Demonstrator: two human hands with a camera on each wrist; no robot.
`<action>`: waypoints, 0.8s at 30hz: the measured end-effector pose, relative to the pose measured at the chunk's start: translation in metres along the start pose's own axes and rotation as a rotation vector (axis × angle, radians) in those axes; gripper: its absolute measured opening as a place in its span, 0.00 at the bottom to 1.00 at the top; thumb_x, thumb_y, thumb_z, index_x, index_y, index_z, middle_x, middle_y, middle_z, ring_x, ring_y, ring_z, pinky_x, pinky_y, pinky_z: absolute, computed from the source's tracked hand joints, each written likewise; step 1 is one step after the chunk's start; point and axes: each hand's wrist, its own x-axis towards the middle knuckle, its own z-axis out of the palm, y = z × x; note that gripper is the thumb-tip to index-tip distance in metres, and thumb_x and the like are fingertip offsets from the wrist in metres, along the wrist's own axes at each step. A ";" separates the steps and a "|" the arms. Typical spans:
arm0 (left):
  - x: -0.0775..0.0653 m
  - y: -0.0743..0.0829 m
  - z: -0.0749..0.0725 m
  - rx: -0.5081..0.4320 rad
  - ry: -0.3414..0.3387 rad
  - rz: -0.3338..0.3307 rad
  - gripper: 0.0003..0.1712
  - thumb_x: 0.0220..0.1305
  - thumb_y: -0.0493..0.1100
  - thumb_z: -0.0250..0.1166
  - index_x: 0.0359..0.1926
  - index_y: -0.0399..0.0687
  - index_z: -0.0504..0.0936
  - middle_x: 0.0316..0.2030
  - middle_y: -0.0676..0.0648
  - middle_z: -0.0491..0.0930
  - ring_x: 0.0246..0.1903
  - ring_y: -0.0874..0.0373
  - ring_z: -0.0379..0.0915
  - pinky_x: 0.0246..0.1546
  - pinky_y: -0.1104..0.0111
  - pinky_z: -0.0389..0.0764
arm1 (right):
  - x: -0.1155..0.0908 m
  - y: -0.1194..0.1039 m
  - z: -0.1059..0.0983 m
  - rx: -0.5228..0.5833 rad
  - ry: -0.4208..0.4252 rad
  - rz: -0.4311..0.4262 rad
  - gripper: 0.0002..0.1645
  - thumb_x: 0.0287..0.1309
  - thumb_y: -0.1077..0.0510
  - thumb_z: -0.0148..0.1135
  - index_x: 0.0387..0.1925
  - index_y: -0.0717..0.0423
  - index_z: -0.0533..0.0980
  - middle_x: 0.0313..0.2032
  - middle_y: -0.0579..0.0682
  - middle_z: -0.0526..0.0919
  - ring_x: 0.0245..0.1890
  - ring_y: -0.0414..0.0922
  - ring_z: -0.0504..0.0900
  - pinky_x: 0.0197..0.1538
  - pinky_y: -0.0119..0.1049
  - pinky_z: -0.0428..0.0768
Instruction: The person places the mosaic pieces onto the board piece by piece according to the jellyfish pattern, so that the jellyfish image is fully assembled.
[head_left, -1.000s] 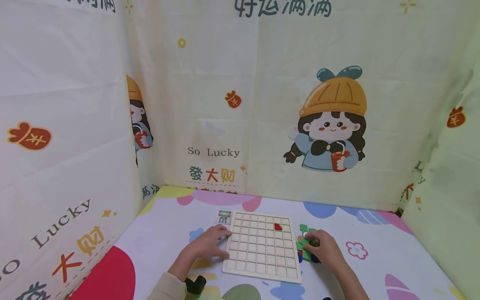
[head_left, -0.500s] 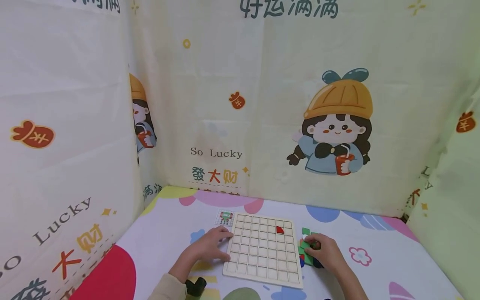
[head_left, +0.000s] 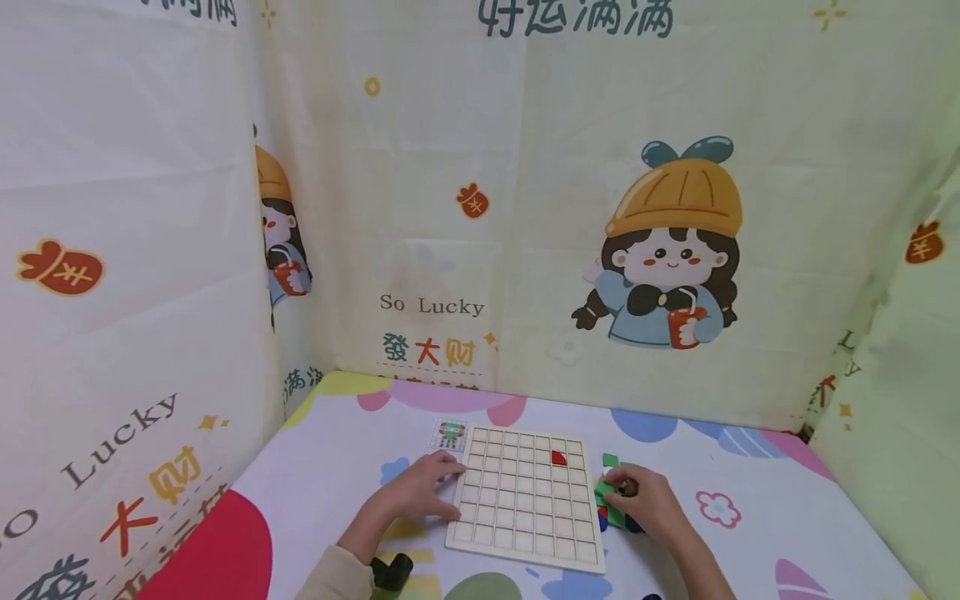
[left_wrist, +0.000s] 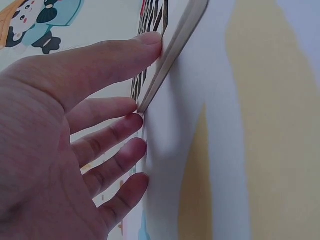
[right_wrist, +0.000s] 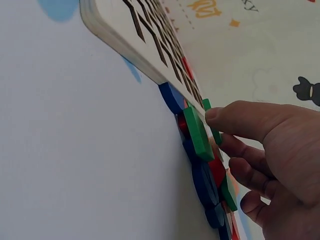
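In the head view a pale wooden grid board lies on the table, with one red quarter-round block in a cell near its far right corner. My left hand is at the board's left edge. In the left wrist view its thumb touches the rim, and the fingers are loosely extended. My right hand is over a pile of coloured blocks beside the board's right edge. A small green block is pinched between its thumb and a finger. Blue, red and green pieces lie beneath, partly hidden.
A small card with a robot-like figure lies at the board's far left corner. A black object is by the left wrist. Patterned cloth walls close off the table's back and sides.
The head view has shifted slightly. My right hand stays at the block pile, its fingers shifting a little over the green pieces. The left hand stays at the board's edge.
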 end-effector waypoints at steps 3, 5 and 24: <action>0.001 0.000 0.000 -0.007 -0.006 -0.002 0.41 0.48 0.54 0.76 0.63 0.50 0.74 0.61 0.44 0.70 0.61 0.45 0.65 0.61 0.48 0.70 | 0.000 -0.002 0.001 0.014 0.002 -0.007 0.11 0.46 0.59 0.75 0.33 0.49 0.82 0.27 0.43 0.79 0.28 0.38 0.70 0.31 0.28 0.69; 0.002 -0.001 0.000 -0.005 -0.005 0.004 0.41 0.48 0.54 0.76 0.64 0.49 0.74 0.62 0.43 0.70 0.61 0.45 0.65 0.61 0.48 0.70 | 0.000 -0.005 0.001 0.027 0.000 -0.016 0.11 0.46 0.59 0.74 0.34 0.49 0.82 0.26 0.43 0.78 0.28 0.38 0.69 0.31 0.29 0.69; 0.001 -0.002 0.000 -0.018 0.007 0.012 0.41 0.48 0.53 0.76 0.63 0.47 0.74 0.62 0.42 0.70 0.62 0.43 0.65 0.62 0.47 0.69 | 0.013 -0.031 0.015 0.064 0.001 -0.044 0.10 0.48 0.60 0.73 0.35 0.49 0.82 0.32 0.44 0.81 0.32 0.41 0.71 0.29 0.28 0.72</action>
